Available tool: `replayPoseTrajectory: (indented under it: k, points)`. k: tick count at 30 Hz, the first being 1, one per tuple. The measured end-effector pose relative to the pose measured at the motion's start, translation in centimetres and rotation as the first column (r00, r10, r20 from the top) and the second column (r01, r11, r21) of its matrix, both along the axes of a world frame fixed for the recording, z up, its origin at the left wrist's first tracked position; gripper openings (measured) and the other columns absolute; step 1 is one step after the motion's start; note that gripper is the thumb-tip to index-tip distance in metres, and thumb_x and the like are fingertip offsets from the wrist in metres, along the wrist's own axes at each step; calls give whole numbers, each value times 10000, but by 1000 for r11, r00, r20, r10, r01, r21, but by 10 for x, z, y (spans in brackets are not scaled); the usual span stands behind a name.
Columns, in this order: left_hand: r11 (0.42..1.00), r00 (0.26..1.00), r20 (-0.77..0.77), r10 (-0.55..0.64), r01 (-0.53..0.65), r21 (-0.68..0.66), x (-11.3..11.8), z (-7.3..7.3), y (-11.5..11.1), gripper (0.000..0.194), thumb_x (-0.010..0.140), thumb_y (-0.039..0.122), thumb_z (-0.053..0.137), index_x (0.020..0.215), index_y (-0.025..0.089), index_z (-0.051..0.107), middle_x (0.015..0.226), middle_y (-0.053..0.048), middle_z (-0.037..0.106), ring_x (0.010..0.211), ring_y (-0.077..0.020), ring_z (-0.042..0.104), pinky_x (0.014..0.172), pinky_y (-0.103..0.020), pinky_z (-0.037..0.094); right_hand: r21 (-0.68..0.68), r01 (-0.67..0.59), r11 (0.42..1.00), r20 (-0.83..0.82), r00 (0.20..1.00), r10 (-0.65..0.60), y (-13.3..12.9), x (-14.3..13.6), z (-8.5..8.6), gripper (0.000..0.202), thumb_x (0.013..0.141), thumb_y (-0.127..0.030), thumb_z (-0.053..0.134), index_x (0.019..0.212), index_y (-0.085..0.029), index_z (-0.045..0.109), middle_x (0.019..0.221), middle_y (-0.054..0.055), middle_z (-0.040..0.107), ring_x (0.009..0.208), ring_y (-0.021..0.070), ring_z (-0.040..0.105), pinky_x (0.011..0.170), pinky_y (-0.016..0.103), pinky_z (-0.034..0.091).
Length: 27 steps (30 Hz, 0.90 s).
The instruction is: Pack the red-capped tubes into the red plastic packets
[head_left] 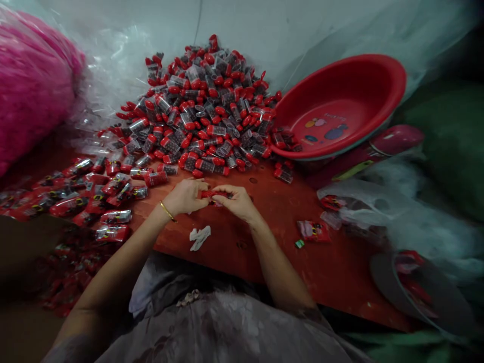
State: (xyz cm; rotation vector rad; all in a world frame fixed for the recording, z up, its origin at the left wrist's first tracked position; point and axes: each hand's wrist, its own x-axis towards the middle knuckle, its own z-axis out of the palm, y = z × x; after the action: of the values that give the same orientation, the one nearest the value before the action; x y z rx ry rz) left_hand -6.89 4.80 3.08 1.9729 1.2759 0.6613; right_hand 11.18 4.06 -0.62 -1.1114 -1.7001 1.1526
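My left hand (185,196), with a gold bracelet at the wrist, and my right hand (239,202) meet over the red tabletop. Between their fingertips is a small red wrapper (210,194), pinched from both sides; the fingers hide much of it, and whatever is inside cannot be made out. Just beyond my hands rises a big pile of clear plastic tubes with red caps (204,116). Left of my left hand lie many red printed packets (113,233). A crumpled white scrap (199,238) rests on the table close to my body.
A red basin (340,136) leans tilted at the back right, with several tubes at its lip. A pink bulk bag (34,85) stands at the left. On the right are a red packet (313,231), a small green piece (299,244), clear plastic bags (412,217) and a grey container (385,282).
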Motion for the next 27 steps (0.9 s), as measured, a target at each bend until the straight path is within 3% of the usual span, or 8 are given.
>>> replayPoseTrajectory:
  k: [3,6,10,14,18,21,24,27]
  points:
    - [994,993,34,109,-108,-20,1,-2,-9,88,625,280,691,585,213,652,633,-24,657,768,-223,626,729,-285,448,14,62,998,-14,998,-62,-10,-2,-4,233,731,-390,620,698,-170,689,586,-16,614,535,108,510,538,228,400]
    - [947,918,250,309,-272,-173,6,-13,-23,203,623,368,727,702,183,697,664,-29,672,675,-178,593,616,-243,428,81,250,965,-23,968,-249,-18,-9,-12,324,749,-419,600,535,-175,608,489,-34,519,481,90,433,483,215,342]
    - [811,682,495,538,-258,-525,17,-29,-45,353,565,410,783,778,144,690,712,-33,675,621,-133,579,540,-214,436,103,385,917,-58,923,-381,-29,-21,-22,330,782,-430,568,566,-184,613,503,-32,527,492,99,452,494,219,369]
    - [625,400,523,752,-182,-759,23,-33,-58,475,486,383,837,865,164,654,774,-17,672,603,-113,606,540,-227,490,121,418,900,-62,908,-414,-43,-37,-30,262,824,-397,542,724,-194,675,636,-3,644,580,130,550,582,246,448]
    - [662,386,558,735,-227,-714,24,-30,-58,442,443,407,846,725,127,653,687,-3,653,570,-91,577,544,-210,490,180,326,928,26,942,-336,-45,-36,-28,312,884,-398,462,775,-202,679,679,13,672,621,146,595,612,259,479]
    - [657,346,565,749,-283,-699,20,-27,-53,431,420,407,854,653,121,631,644,2,641,592,-104,592,564,-216,492,294,209,932,224,933,-280,-27,-8,-21,352,934,-361,359,938,-203,674,861,51,704,807,174,624,752,297,489]
    - [612,305,542,783,-224,-758,14,-25,-48,402,459,364,854,711,138,638,686,-5,668,612,-118,623,583,-232,502,380,159,911,557,747,-363,0,33,-18,392,831,-386,566,1149,-158,596,1155,129,636,1061,266,541,910,412,419]
    - [568,300,512,805,-136,-812,12,-24,-46,345,538,334,828,759,158,630,728,-16,691,613,-126,644,578,-234,506,309,64,949,733,620,-280,13,59,-24,481,791,-359,629,1221,-160,542,1243,136,586,1127,292,484,917,438,380]
